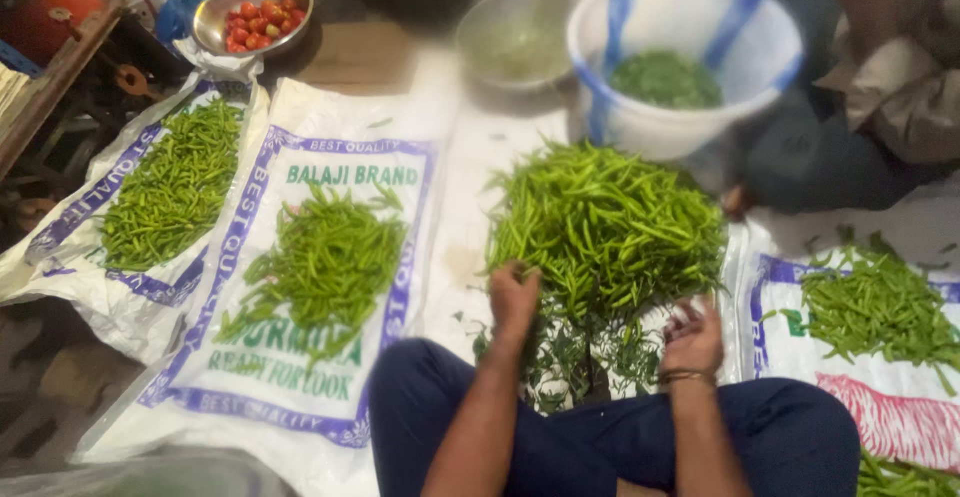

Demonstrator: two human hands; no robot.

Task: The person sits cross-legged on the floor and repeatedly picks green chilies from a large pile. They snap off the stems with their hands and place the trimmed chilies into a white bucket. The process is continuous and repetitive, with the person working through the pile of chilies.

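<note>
A big heap of green chillies (608, 225) lies on a white sack in front of my crossed legs in dark blue trousers. My left hand (514, 295) rests at the heap's near left edge, fingers curled in among the chillies. My right hand (693, 336), with a bangle at the wrist, is at the heap's near right edge, fingers bent; what it grips is blurred. Below the heap, between my hands, lies a dark pile of stems (585, 357).
Two more chilli piles (325, 262) (175, 192) lie on printed sacks to the left, another (880, 307) on the right. A white-and-blue tub (690, 57) of greens, a steel bowl (517, 37) and a bowl of tomatoes (255, 15) stand behind. Another person (880, 97) sits far right.
</note>
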